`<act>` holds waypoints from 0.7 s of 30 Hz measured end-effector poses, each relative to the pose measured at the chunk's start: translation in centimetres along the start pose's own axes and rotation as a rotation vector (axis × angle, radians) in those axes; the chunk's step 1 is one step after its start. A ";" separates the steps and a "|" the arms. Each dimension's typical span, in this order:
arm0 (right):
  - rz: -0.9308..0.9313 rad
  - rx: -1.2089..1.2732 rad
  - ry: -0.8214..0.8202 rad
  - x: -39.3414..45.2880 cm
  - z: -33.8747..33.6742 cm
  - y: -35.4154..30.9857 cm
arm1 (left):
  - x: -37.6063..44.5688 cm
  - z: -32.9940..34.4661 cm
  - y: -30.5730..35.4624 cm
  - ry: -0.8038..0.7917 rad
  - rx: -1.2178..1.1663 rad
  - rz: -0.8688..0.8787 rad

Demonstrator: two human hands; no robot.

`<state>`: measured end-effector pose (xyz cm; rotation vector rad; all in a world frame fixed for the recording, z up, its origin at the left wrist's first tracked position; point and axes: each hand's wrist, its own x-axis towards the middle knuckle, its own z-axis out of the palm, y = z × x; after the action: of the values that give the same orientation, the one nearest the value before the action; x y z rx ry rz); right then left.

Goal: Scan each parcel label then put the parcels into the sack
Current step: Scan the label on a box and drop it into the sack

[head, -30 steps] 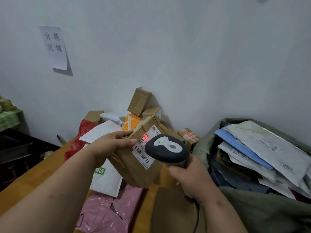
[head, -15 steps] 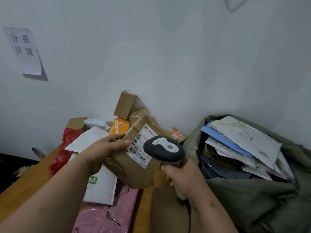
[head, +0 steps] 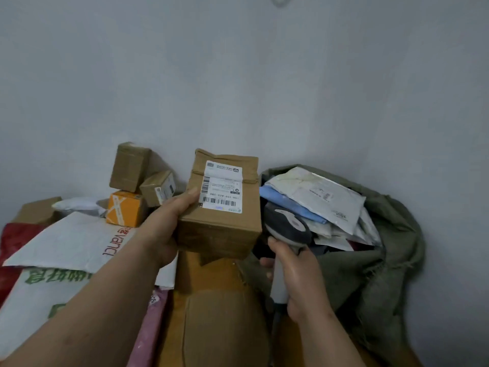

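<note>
Left hand: my left hand (head: 164, 229) grips the cardboard parcel (head: 221, 207) from its left side, thumb tip pressed on the label's edge, fingers curled underneath out of view.
Right hand: my right hand (head: 296, 271) is wrapped around the handle of the scanner (head: 287, 229), just to the right of the parcel and a little lower.
Change: half a second ago the scanner head sat in front of the label; now it is off to the right, and the parcel has swung upright and rightward. No red light on the label now, where a second ago there was one.
Meaning: I judge the scan done for this parcel; the step in hand is carrying it over to the sack.
Parcel heading: label (head: 221, 189) faces me and slightly up; its print reads upside down, so the label's top edge lies nearest me.
Long axis: runs away from me toward the wall, tilted upward at the far end.
Sack: the green sack (head: 391, 260) gapes just right of my right hand, already stacked with flat mailers (head: 317, 197).
Left of my left hand: unscanned boxes (head: 143, 186) and white bags (head: 66, 245) piled on the wooden table (head: 211, 276).
</note>
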<state>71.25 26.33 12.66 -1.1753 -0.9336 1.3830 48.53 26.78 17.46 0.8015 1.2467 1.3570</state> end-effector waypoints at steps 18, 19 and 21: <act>0.242 0.296 0.495 14.9 -26.4 -1.2 | 10.3 30.5 -8.1 -0.066 0.387 0.036; 0.280 0.306 0.474 15.6 -26.7 -0.7 | 10.6 30.9 -8.4 -0.047 0.397 0.035; 0.377 0.336 0.426 17.1 -27.0 0.2 | 11.1 31.4 -8.6 -0.002 0.371 0.022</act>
<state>98.06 41.46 3.97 -1.3513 -0.1737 1.4317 78.22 43.81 14.34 1.0738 1.5154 1.1545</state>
